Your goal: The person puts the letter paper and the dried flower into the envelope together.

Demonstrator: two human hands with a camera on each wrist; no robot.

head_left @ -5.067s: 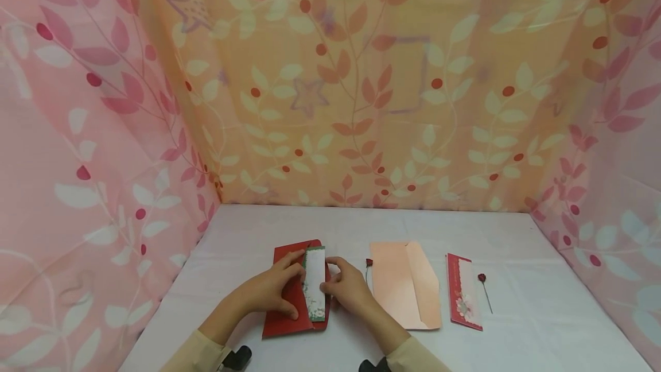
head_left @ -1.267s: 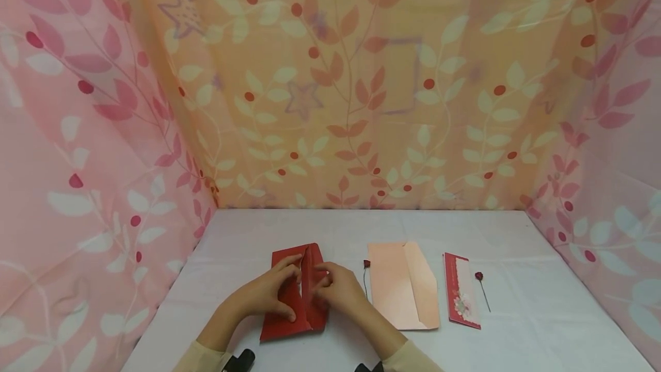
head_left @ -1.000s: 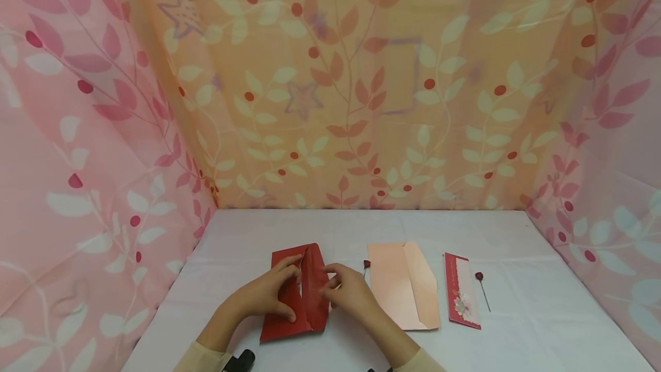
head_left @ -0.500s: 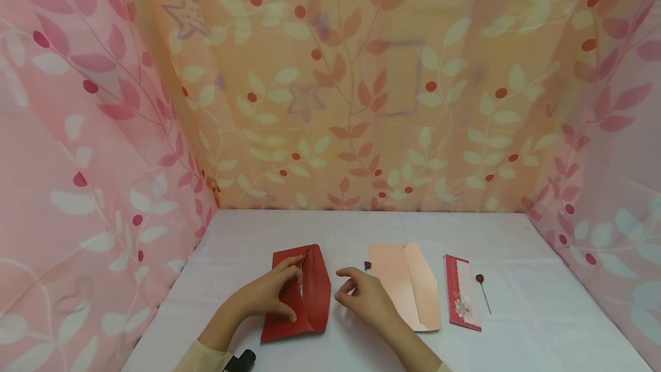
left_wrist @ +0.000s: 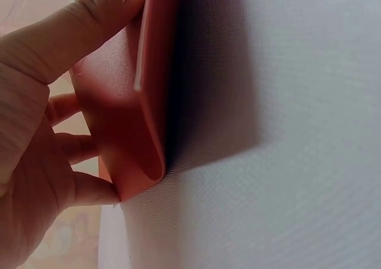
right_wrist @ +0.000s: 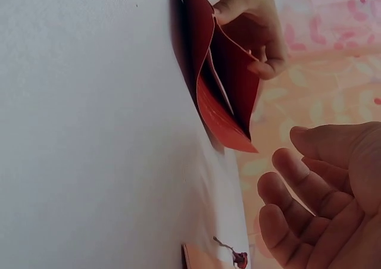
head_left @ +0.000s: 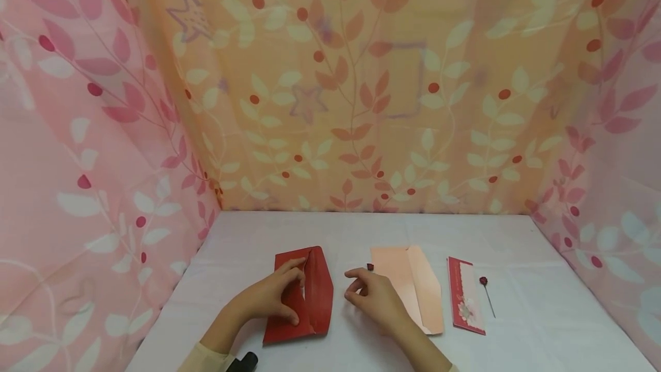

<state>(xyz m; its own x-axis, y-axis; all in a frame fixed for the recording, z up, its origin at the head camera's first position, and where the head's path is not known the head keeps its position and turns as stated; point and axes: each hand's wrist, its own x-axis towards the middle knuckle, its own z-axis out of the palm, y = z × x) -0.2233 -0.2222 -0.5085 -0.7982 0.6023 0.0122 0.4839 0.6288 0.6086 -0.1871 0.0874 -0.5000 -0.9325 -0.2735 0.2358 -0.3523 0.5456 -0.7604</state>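
My left hand (head_left: 271, 297) grips the front panel of a red envelope (head_left: 321, 291), thumb near one edge and fingers at the other. The panel bows up and the flap lies unfolded to the right. In the right wrist view, the pale edge of a card (right_wrist: 219, 81) shows inside the envelope's gaping pocket. My right hand (head_left: 376, 298) hovers between the two envelopes, holding nothing, fingers loosely bent. Beneath its wrist lies part of a peach envelope (head_left: 397, 268). A small dark red rose (head_left: 370, 267) sits beside that envelope, its stem hidden by my hand in the head view.
Right of the peach envelope lies a red and white card (head_left: 466, 297) with a flower design. Another stemmed red rose (head_left: 483, 281) is beside it. Everything rests on a white-covered table (head_left: 547, 303), with leaf-patterned curtains (head_left: 356, 85) around it.
The white green-bordered card, earlier lying over the red envelope's opening, has gone into the pocket. My right hand has left the envelope and moved right. The left hand keeps its hold.
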